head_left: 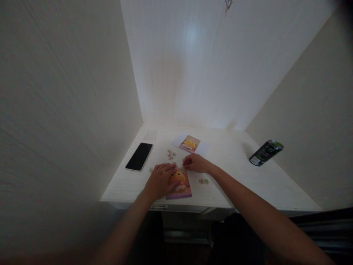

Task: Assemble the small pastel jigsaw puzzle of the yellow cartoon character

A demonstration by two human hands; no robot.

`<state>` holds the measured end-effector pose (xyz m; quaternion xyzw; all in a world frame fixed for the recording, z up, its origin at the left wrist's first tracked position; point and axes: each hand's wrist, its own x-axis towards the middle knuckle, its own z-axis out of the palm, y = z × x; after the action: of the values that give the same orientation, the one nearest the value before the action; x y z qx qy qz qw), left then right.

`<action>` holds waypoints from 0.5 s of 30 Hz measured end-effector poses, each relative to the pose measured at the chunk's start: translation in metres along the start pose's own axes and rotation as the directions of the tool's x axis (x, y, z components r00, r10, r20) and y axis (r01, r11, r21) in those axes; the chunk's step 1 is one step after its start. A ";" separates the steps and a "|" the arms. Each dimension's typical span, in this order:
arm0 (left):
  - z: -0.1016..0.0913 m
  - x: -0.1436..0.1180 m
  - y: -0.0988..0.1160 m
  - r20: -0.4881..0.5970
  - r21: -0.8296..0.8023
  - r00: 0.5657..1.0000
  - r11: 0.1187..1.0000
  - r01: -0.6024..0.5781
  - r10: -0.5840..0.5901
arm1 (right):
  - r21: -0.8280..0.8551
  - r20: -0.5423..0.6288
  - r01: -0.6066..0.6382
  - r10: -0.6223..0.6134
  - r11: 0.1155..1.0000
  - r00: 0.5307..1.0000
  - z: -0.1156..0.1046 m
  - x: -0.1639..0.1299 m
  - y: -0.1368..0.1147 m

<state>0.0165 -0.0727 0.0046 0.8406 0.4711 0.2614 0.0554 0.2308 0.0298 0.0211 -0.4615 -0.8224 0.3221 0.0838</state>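
A partly built jigsaw puzzle with a yellow figure on a pink ground lies near the front edge of the white desk. My left hand lies flat on the puzzle's left side, fingers spread. At the puzzle's top edge my right hand has its fingertips pinched together; a piece between them cannot be made out. Loose puzzle pieces lie just beyond the puzzle, and more loose pieces lie to its right. A reference picture showing the same yellow figure lies farther back.
A black phone lies face up at the desk's left side. A dark drink can stands at the right, near the wall. White walls enclose the desk on the left, back and right. Below the front edge it is dark.
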 end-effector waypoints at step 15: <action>-0.001 0.000 0.002 -0.007 -0.002 1.000 1.000 0.012 -0.012 | -0.185 -0.029 0.050 -0.056 0.981 0.998 -0.010 0.015 -0.011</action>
<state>0.0175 -0.0735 0.0056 0.8369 0.4760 0.2643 0.0559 0.2194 0.0429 0.0333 -0.4506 -0.8591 0.2345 0.0632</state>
